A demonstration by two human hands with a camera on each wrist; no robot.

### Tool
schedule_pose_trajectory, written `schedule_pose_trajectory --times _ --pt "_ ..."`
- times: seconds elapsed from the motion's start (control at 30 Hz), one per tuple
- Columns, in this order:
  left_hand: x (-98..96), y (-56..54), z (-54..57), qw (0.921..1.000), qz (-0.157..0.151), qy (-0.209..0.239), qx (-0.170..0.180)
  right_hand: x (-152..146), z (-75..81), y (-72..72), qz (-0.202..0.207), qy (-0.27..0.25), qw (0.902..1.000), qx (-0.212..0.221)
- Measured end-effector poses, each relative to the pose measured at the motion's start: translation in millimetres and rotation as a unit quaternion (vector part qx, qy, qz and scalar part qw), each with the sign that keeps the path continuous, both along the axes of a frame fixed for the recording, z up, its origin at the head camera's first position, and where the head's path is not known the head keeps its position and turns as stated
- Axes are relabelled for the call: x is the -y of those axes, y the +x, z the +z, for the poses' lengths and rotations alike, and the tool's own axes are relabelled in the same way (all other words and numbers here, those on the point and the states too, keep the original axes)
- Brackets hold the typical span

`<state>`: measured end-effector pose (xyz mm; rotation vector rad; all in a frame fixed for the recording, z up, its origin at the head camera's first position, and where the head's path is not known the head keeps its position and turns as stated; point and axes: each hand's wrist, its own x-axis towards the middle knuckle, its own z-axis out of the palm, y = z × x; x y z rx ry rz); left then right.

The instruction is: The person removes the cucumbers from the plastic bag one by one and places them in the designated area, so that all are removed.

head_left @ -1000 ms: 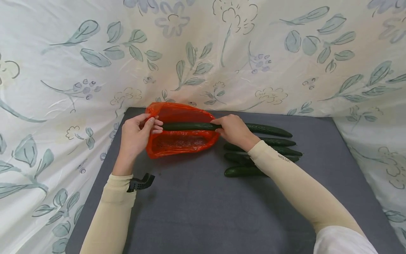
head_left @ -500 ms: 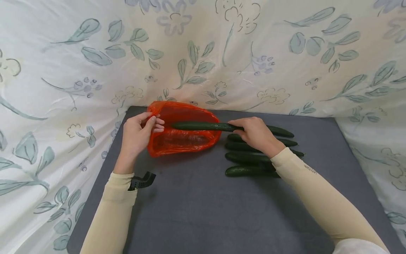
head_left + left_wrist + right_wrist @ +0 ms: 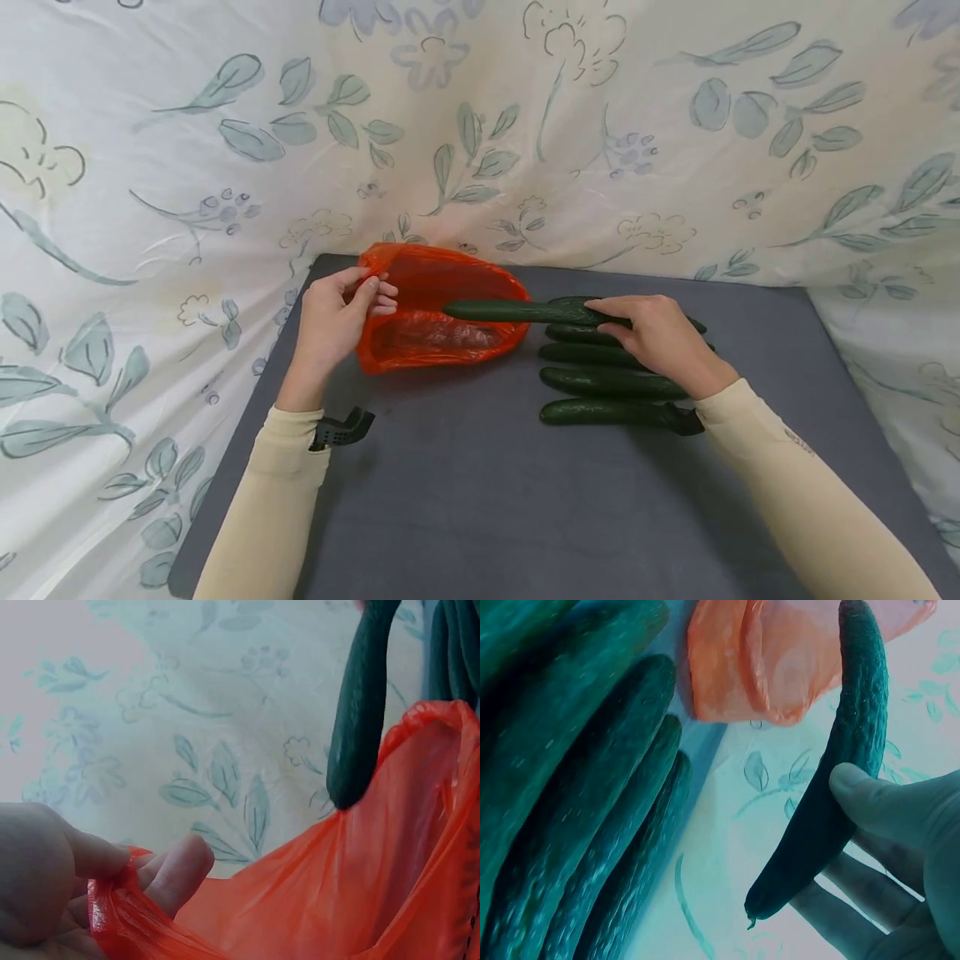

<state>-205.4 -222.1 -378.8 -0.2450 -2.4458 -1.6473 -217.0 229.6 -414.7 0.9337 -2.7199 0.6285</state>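
My left hand (image 3: 330, 315) pinches the left edge of a red plastic bag (image 3: 420, 362) and its mouth gapes open; the left wrist view shows the film bunched between thumb and fingers. A long dark green cucumber (image 3: 502, 311) is held near its stem end by my right hand (image 3: 660, 337). The cucumber's far tip hangs over the bag's mouth, apart from my left hand. In the right wrist view, thumb and fingers grip the cucumber (image 3: 859, 712) from opposite sides. Beneath and beside my right hand, several more cucumbers (image 3: 600, 382) lie in a row.
The dark grey tabletop (image 3: 465, 492) stretches towards me. Behind the table and along its sides hangs a pale floral cloth (image 3: 465, 100). A dark band (image 3: 343, 428) is on my left wrist, and a black wrist piece (image 3: 682, 418) is beside my right sleeve.
My right hand has moved to the right with the cucumber, drawing its tip away from my left hand and across the bag's mouth. The left hand keeps its grip on the bag.
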Motion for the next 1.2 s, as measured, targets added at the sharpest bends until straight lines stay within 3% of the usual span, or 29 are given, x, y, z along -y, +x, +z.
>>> schedule_pose_trajectory --times 0.3,0.73,1.2 --pt "-0.5 -1.1 -2.7 0.9998 0.013 0.001 0.012 -23.9 -2.9 18.8 -0.003 0.002 0.9992 -0.040" --pt "-2.8 -2.7 -2.6 0.9997 0.021 0.012 0.007 -54.2 -3.4 35.9 -0.015 -0.001 0.9989 -0.044" --pt "2.8 -3.4 -2.1 0.9995 0.025 0.017 0.008 -75.7 -7.5 71.7 -0.014 0.014 0.9957 -0.091"
